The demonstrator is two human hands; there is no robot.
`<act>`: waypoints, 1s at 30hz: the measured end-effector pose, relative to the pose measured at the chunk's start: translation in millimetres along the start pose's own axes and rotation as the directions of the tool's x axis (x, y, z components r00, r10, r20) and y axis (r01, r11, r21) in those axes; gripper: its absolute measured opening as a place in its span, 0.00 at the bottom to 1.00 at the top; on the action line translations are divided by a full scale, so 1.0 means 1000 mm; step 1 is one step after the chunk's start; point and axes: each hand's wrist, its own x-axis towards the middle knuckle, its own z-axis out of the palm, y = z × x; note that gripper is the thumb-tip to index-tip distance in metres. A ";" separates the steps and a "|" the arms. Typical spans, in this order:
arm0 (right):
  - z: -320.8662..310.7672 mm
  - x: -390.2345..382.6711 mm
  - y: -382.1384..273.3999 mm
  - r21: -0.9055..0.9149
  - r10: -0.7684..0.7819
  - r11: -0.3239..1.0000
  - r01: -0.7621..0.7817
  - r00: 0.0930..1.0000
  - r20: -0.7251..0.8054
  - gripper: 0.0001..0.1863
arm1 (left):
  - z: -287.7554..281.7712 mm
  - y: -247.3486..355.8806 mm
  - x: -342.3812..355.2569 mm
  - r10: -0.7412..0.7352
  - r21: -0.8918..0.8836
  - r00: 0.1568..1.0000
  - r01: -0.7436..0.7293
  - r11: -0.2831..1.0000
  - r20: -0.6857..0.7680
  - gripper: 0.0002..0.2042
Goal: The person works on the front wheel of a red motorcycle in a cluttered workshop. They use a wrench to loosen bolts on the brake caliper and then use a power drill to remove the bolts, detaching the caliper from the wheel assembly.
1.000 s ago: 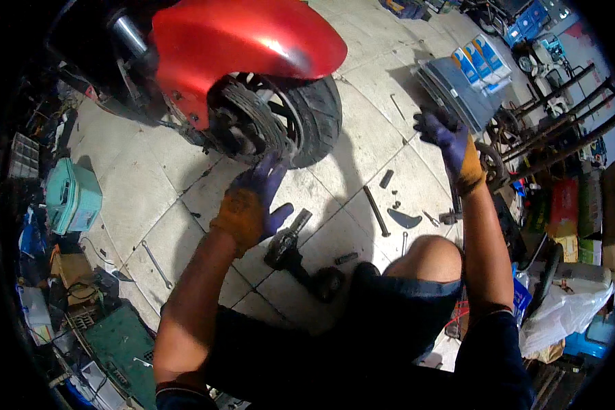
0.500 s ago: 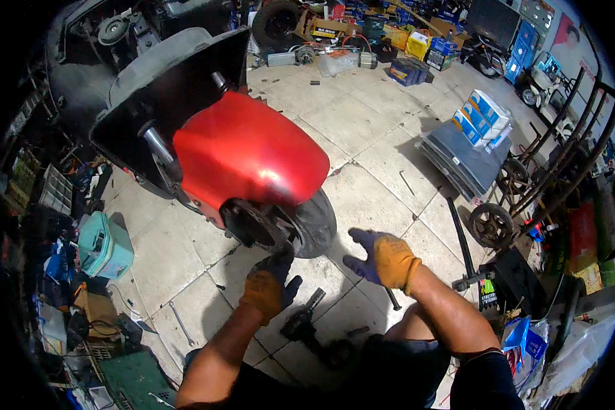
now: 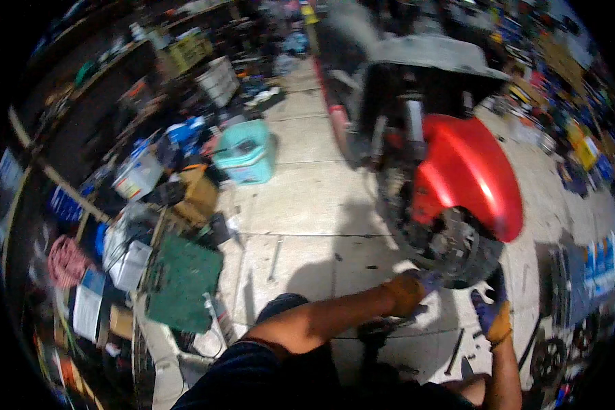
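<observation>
My left hand (image 3: 413,290), in a purple-and-orange glove, reaches to the lower rim of the front wheel (image 3: 461,263), thumb apart; motion blur obscures whether it touches. My right hand (image 3: 490,311), gloved alike, is open just right of my left, below the tyre. The red front fender (image 3: 475,171) arches over the wheel of a dark scooter. A dark power tool (image 3: 379,331) lies on the floor beneath my left arm, partly hidden. A long bolt (image 3: 454,352) lies by my right hand. A wrench (image 3: 277,260) lies on the tiles to the left.
A turquoise bucket (image 3: 246,171) stands left of the scooter. Cluttered shelving (image 3: 72,184), cartons (image 3: 195,195) and a green case (image 3: 178,287) line the left side. Grey slabs with blue boxes (image 3: 570,280) and a trolley wheel (image 3: 547,359) are at right, with more clutter behind.
My view has swung left, bringing the shelving into sight and shifting the scooter rightward in the picture. My left hand stays by the wheel; my right has stayed open near it.
</observation>
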 end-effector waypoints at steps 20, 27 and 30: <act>0.002 0.076 0.086 0.514 0.223 0.844 -0.155 0.972 -0.073 0.29 | 0.079 -0.039 0.018 -0.171 0.265 0.969 0.121 0.957 0.176 0.35; -0.001 0.076 0.103 0.444 0.246 0.879 -0.173 0.963 -0.112 0.31 | 0.037 -0.020 -0.005 -0.182 0.335 0.959 0.102 0.937 0.218 0.38; 0.005 0.071 0.084 0.415 0.287 0.885 -0.211 0.949 -0.130 0.33 | 0.026 -0.016 -0.016 -0.133 0.290 0.967 0.065 0.955 0.219 0.36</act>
